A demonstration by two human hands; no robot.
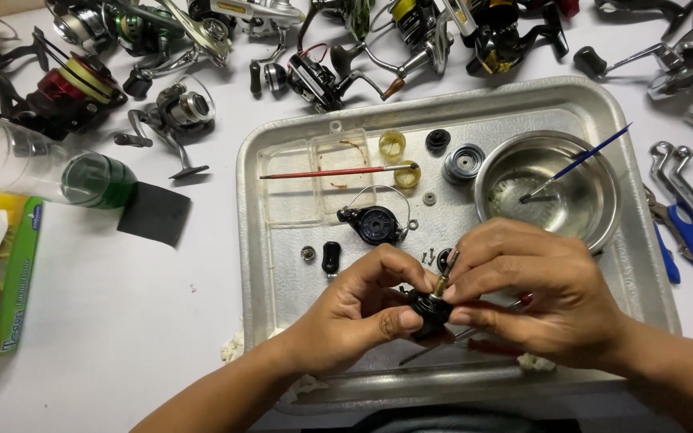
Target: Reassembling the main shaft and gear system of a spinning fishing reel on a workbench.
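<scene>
Over the near part of a metal tray [282, 265], my left hand [358, 309] grips a small black reel body [427, 307] from the left. My right hand [535, 285] pinches a brass-coloured shaft [445, 281] that sticks up out of that body. Just beyond my hands lie a black rotor with a wire bail [378, 223], tiny screws [427, 256] and a small black knob [330, 256]. A thin tool with a red handle [483, 346] lies partly hidden under my right hand.
The tray also holds a steel bowl [595, 216] with a blue brush [579, 163], a red brush [330, 171] on a clear lid, a grey spool [464, 163]. Several fishing reels [178, 112] line the far edge. Wrenches and pliers [687, 208] lie right; a clear bottle [50, 172] left.
</scene>
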